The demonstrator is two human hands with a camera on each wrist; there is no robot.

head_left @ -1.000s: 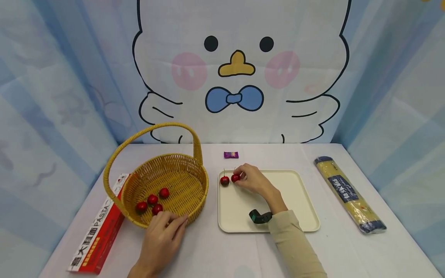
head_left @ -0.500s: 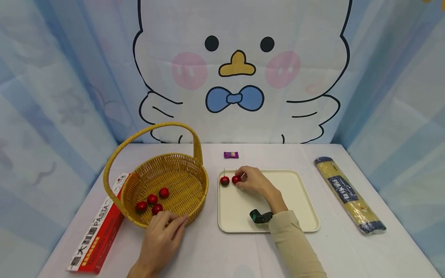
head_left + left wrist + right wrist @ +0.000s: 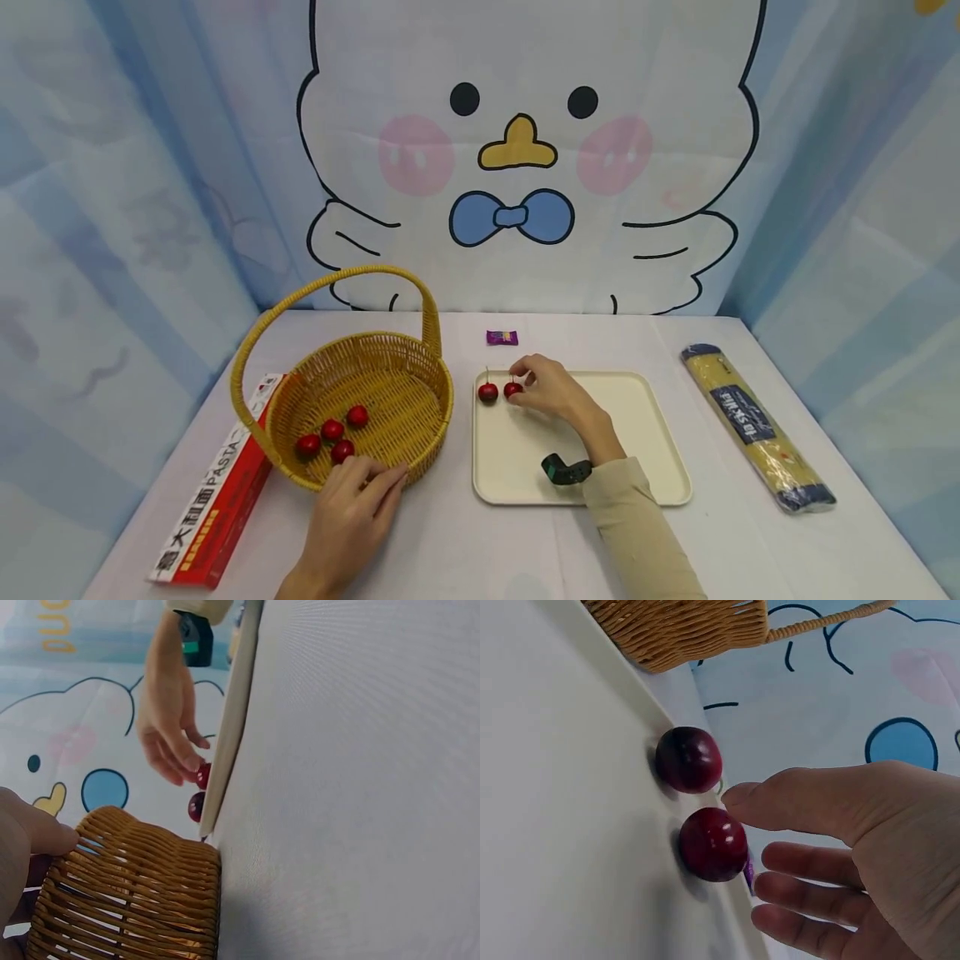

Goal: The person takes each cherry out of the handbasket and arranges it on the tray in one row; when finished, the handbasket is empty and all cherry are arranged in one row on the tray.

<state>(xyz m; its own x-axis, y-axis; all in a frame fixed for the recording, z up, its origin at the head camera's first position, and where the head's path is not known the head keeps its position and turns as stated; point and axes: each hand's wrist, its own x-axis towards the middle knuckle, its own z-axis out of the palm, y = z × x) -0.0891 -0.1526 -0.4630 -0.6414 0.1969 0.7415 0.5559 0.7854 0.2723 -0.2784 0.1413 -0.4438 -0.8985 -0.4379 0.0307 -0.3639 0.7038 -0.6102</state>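
Note:
My left hand (image 3: 348,521) grips the near rim of a yellow wicker basket (image 3: 405,379), fingers at one side of the wall and thumb at the other. Several red cherries (image 3: 332,430) lie inside the basket, at its left. Over the cream tray (image 3: 570,496), my right hand (image 3: 551,387) is beside a cherry (image 3: 713,844) near the tray's far left corner. Thumb and fingers are parted in the right wrist view, the thumb tip close to that cherry. A second, darker cherry (image 3: 688,760) sits next to it, its stem upright in the head view.
A red and white pasta box (image 3: 217,500) lies left of the basket, partly behind it. Behind the tray is a small purple wrapped sweet (image 3: 502,337). To the right lies a clear pack of spaghetti (image 3: 757,427). A printed curtain (image 3: 517,267) stands at the back.
My right fingers have loosened from the cherry, which now sits on the tray with its stem showing. The left hand stays on the basket rim. The head view has shifted slightly.

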